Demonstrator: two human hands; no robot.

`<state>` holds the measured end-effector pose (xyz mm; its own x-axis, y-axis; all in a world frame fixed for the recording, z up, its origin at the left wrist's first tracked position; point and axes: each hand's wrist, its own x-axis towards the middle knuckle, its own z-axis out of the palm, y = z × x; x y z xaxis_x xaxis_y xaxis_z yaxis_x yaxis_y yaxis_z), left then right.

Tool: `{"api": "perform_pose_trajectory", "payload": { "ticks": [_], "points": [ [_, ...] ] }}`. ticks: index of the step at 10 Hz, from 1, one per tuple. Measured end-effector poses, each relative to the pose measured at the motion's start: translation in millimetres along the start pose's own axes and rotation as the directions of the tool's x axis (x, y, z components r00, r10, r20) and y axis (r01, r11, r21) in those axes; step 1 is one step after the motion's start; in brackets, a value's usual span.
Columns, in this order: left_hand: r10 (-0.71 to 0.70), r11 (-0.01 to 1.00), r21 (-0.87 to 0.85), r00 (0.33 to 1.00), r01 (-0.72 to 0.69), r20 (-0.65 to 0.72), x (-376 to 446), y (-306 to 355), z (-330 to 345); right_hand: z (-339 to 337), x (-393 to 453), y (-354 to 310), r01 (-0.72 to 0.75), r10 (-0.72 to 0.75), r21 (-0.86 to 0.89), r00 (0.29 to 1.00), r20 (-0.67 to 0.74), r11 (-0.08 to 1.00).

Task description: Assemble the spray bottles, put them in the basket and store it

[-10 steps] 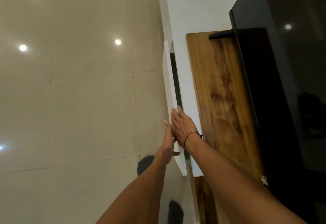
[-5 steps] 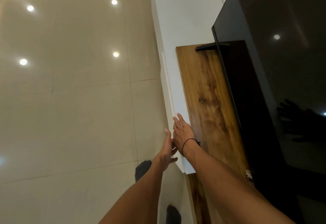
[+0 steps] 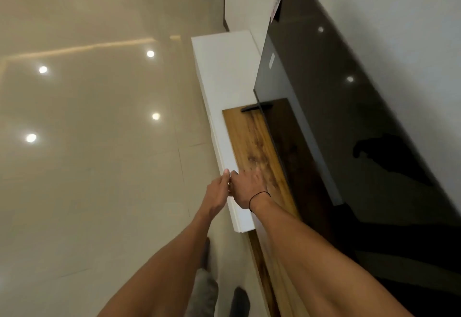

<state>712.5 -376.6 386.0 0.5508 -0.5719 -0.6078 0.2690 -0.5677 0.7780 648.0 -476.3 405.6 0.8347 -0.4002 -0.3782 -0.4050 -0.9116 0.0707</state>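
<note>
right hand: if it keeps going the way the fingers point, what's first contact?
The right hand points along the wooden top of the cabinet; nothing lies on it ahead until, probably, the TV's black stand foot. Depth is unclear.

Both hands sit together at the front edge of the white cabinet (image 3: 225, 87), the left hand (image 3: 216, 195) against its front face and the right hand (image 3: 247, 188) on top, fingers reaching onto the wooden counter (image 3: 252, 142). To the left of the left hand the tiled floor (image 3: 87, 167) lies wide open. To the right of the right hand the wooden strip is narrow, and the big black television (image 3: 349, 117) walls it off along its length; its dark foot (image 3: 257, 107) juts across the wood farther ahead. Beyond the fingertips the white top runs on bare. Below the forearms, two grey-socked feet (image 3: 204, 289) stand close to the cabinet front.
</note>
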Motion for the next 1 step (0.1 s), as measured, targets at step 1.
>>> {"api": "perform_pose_trajectory", "payload": {
  "ticks": [1],
  "points": [
    [0.090,0.995,0.041,0.994,-0.087,-0.070,-39.0,39.1,-14.6,-52.3,-26.3,10.4,-0.024,0.029,0.058,0.995,-0.098,0.998]
  ]
}}
